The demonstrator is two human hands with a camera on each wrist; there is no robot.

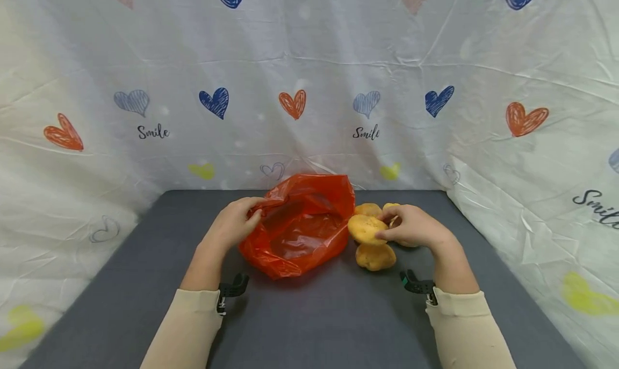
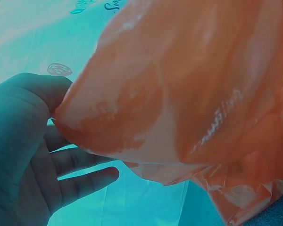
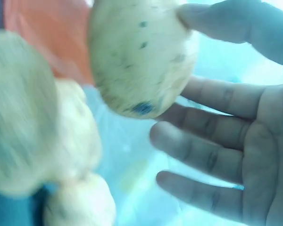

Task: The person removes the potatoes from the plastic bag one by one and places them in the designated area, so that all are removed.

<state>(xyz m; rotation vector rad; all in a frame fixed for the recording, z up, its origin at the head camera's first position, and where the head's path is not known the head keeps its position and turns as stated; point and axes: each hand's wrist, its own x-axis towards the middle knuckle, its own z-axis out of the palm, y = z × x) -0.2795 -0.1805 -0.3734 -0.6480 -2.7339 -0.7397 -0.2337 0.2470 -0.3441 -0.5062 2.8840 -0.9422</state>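
A red plastic bag lies on the dark table with its mouth gaping toward me. At its left rim, my left hand pinches the edge of the plastic between thumb and forefinger. In the left wrist view the bag spreads from that pinch, the other fingers loose below. My right hand holds a yellow potato just right of the bag's mouth. The right wrist view shows this potato, dark-spotted, between thumb and fingers. Beneath and behind it sit more potatoes, including a lower one; some are partly hidden by the hand.
Behind the dark grey table hangs a white sheet printed with hearts and the word Smile. It also runs along both sides. Another potato rests close to the bag's right side. Black wrist mounts sit on both forearms.
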